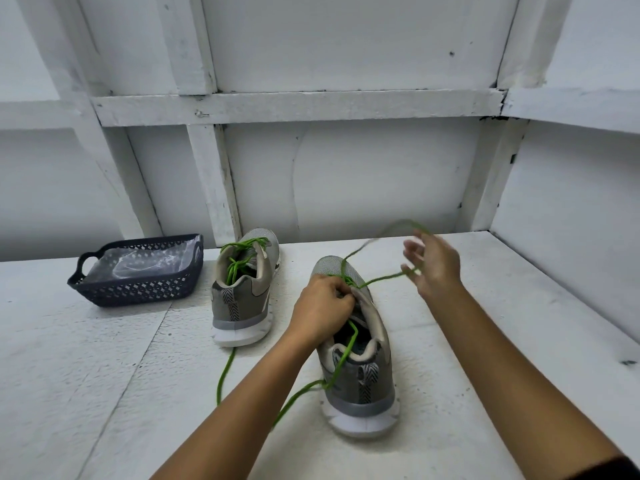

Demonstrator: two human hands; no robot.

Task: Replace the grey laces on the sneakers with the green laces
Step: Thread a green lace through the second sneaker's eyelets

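Two grey sneakers stand heel-toward-me on the white table. The left sneaker (244,289) carries a green lace whose loose end trails down over its heel onto the table. The right sneaker (356,348) has a green lace (379,278) partly threaded near its toe. My left hand (323,308) grips the right sneaker's tongue and eyelet area, fingers curled. My right hand (433,265), blurred, is raised to the right of the toe and holds a strand of the green lace, which loops above the fingers. Another end of that lace hangs over the heel to the left.
A dark blue perforated basket (138,289) with clear plastic inside sits at the back left of the table (104,375). White panelled walls close the back and the right side.
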